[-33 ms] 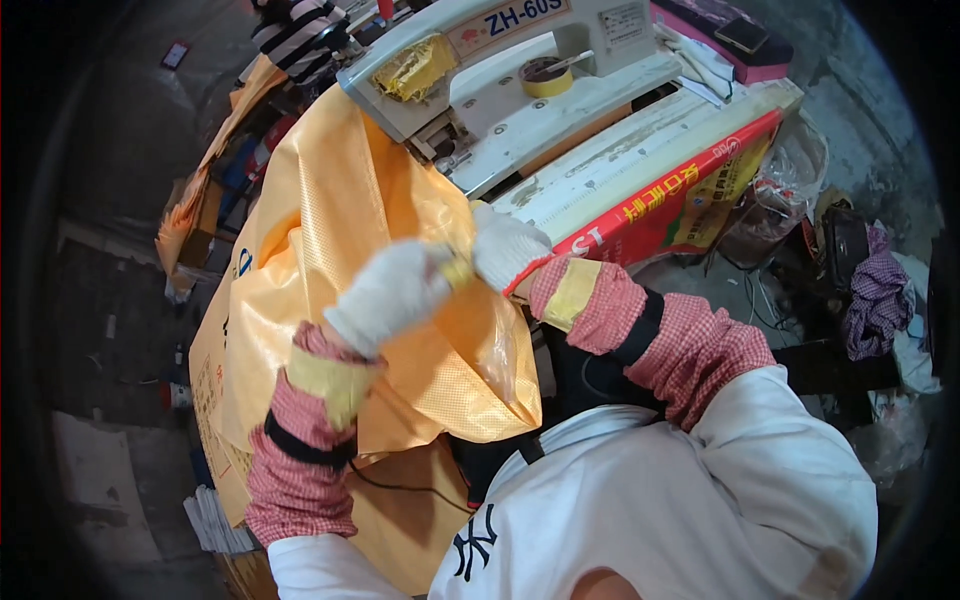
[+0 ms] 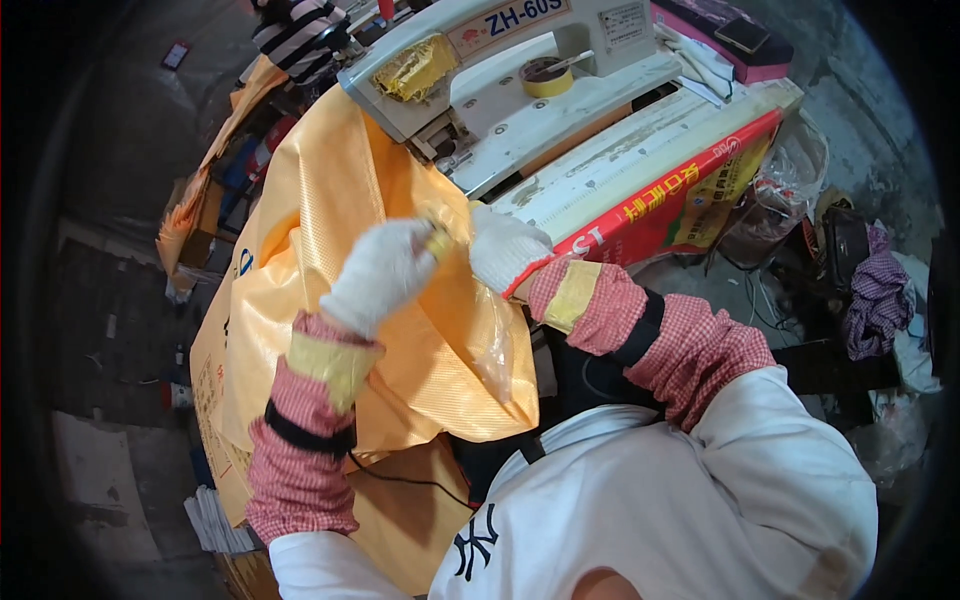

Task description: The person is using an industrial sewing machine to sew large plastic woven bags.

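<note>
Gripping the orange sack, left hand and right hand close beside the sewing table.

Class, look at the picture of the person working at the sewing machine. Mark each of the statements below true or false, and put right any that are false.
1. Both hands wear white knitted gloves. True: the left hand and the right hand are both gloved.
2. The big woven plastic sack is blue. False: it is orange-yellow.
3. A roll of yellow tape sits on the grey-white sewing machine. True.
4. The two hands are far apart, at opposite ends of the sack. False: they meet close together at the sack's edge, beside the machine.
5. The forearm sleeve covers are plain black. False: they are red-and-white checked with yellow cuffs.
</note>
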Tool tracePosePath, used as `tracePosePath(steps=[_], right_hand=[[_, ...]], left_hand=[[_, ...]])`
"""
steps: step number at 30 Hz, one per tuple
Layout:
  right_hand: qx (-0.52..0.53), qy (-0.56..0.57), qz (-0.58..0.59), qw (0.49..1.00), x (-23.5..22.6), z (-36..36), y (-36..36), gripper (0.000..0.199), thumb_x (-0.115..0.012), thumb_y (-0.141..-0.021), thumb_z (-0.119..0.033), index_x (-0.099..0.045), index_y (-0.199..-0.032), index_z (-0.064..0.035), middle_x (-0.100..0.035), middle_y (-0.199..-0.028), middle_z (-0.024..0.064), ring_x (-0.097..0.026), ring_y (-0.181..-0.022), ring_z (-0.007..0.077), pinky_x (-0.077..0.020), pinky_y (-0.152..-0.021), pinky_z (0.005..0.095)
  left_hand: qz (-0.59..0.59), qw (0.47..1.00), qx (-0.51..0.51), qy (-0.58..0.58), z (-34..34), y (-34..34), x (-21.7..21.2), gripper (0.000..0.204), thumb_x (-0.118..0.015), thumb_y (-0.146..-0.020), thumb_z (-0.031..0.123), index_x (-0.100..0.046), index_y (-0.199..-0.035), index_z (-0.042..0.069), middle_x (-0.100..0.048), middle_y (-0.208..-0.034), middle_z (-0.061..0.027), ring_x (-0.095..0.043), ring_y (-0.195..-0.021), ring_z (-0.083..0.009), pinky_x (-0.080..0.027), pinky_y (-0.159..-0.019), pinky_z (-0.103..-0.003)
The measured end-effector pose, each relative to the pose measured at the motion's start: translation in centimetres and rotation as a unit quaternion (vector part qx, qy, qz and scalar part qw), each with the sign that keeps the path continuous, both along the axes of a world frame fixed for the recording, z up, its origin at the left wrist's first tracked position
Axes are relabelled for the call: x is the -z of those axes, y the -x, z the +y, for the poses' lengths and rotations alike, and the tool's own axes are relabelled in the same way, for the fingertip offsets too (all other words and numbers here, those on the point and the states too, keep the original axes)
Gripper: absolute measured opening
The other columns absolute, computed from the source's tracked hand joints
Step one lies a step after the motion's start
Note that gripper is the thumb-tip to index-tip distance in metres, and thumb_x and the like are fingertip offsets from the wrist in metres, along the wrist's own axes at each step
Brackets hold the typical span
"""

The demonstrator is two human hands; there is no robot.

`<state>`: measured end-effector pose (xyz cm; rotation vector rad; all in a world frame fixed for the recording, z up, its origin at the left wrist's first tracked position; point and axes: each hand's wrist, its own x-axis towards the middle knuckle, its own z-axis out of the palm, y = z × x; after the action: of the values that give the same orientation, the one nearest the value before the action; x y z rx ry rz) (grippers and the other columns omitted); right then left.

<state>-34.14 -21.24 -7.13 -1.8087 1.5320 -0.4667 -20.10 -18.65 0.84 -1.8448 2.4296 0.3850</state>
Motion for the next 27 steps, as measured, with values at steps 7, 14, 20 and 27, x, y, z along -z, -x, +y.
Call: tracePosePath(steps=[7,14,20,27], right_hand=[[-0.010,0.074,0.059,0.995,-1.5,0.6,-0.6,0.020,-0.050,-0.077,-0.012,-0.053,-0.093,0.0005,-0.062,-0.087,0.0199,-0.061,-0.084,0.0362,-0.0487,-0.066,0.0450],[-0.062,0.008,0.136,0.989,-0.4,2.2,0.5,0.022,-0.052,-0.081,-0.016,-0.060,-0.099,-0.0063,-0.062,-0.094,0.0184,-0.062,-0.086,0.0335,-0.0504,-0.061,0.0459],[-0.032,0.041,0.151,0.987,1.5,1.5,-0.5,0.017,-0.054,-0.079,-0.014,-0.062,-0.094,-0.0089,-0.063,-0.092,0.0185,-0.063,-0.083,0.0333,-0.0512,-0.061,0.0440],[-0.117,0.276,0.088,0.950,2.5,-5.5,-3.6,0.019,-0.056,-0.077,-0.017,-0.067,-0.086,-0.0052,-0.065,-0.080,0.0140,-0.064,-0.071,0.0310,-0.0518,-0.058,0.0408]], left_hand=[[-0.115,0.966,0.157,0.172,-6.3,-2.5,8.4,0.022,-0.048,-0.079,0.015,-0.059,-0.092,0.003,-0.059,-0.101,-0.0164,-0.055,-0.097,-0.0287,-0.042,-0.089,-0.035],[0.071,0.952,0.298,0.015,-0.5,-1.1,4.5,0.028,-0.050,-0.081,0.025,-0.061,-0.092,0.003,-0.059,-0.090,-0.0181,-0.058,-0.086,-0.0321,-0.046,-0.075,-0.037],[-0.118,0.949,0.290,-0.042,-0.2,-2.2,-4.5,0.033,-0.059,-0.079,0.036,-0.061,-0.075,0.003,-0.057,-0.068,-0.0144,-0.054,-0.068,-0.0342,-0.044,-0.062,-0.041],[-0.165,0.933,0.321,0.010,-1.0,-2.5,-9.6,0.020,-0.070,-0.066,0.023,-0.058,-0.070,0.008,-0.056,-0.070,-0.0095,-0.055,-0.075,-0.0299,-0.041,-0.083,-0.041]])
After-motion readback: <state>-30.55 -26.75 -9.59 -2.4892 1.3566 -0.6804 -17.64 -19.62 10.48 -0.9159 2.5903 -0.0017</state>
